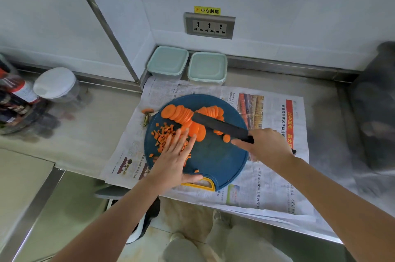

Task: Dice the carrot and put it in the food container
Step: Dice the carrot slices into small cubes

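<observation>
A round blue cutting board (213, 159) with a yellow handle lies on newspaper. Round carrot slices (181, 113) are fanned across its far side, and a pile of small carrot dice (163, 133) sits at its left. My left hand (174, 159) lies flat with straight fingers over the diced pile. My right hand (266, 144) grips the handle of a black knife (220, 126), whose blade rests across the slices. Two lidded pale green food containers (167, 62) (207, 67) stand at the back against the wall.
Newspaper (277, 176) covers the steel counter under the board. A carrot top (147, 111) lies just off the board's left edge. Jars and a white-lidded tub (55, 84) stand at the left. A dark blurred object (376, 101) stands at the right. A wall socket (209, 26) is behind.
</observation>
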Demonstrator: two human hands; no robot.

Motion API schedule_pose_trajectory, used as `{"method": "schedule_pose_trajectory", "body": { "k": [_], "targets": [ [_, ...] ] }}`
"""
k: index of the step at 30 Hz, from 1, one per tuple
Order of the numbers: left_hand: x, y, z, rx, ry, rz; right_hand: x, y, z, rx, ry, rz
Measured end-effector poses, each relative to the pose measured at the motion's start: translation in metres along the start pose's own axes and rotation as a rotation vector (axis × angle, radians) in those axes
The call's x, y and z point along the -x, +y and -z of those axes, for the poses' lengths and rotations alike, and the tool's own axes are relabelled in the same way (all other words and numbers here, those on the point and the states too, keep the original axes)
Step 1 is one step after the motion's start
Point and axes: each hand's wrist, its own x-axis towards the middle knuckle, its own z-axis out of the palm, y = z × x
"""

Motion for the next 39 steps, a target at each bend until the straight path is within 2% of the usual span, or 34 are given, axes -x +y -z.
{"method": "schedule_pose_trajectory", "body": {
  "k": [5, 8, 10, 14, 17, 22, 26, 31, 34, 36, 39],
  "targets": [
    [-0.011, 0.008, -0.008, -0.115, 0.013, 0.012, -0.009, 0.013, -0.015, -0.192, 0.026, -0.049],
    [-0.012, 0.001, -0.007, -0.091, 0.112, 0.154, -0.015, 0.019, -0.021, -0.267, 0.039, -0.052],
    [-0.015, -0.006, -0.003, -0.015, 0.191, 0.261, -0.020, 0.021, -0.021, -0.267, 0.034, -0.041],
    [-0.023, -0.012, 0.025, 0.366, 0.406, 0.309, -0.027, 0.021, -0.021, -0.297, 0.008, -0.044],
    [-0.037, -0.024, 0.050, 0.368, 0.557, 0.338, -0.039, 0.022, -0.019, -0.350, 0.015, -0.043],
    [-0.066, -0.045, 0.071, 0.388, 0.403, 0.513, -0.063, 0.021, -0.021, -0.300, 0.045, -0.030],
    [-0.089, -0.054, 0.072, 0.445, 0.154, 0.672, -0.082, 0.015, -0.024, -0.220, 0.040, -0.036],
    [-0.102, -0.067, 0.056, 0.435, -0.186, 0.654, -0.095, 0.011, -0.029, -0.234, 0.050, -0.003],
    [-0.109, -0.064, 0.054, 0.376, -0.205, 0.690, -0.100, 0.009, -0.033, -0.226, 0.050, 0.040],
    [-0.113, -0.063, 0.055, 0.434, -0.192, 0.695, -0.101, 0.007, -0.035, -0.222, 0.046, 0.051],
    [-0.117, -0.067, 0.056, 0.526, -0.259, 0.584, -0.101, 0.005, -0.036, -0.226, 0.042, 0.063]
  ]
}}
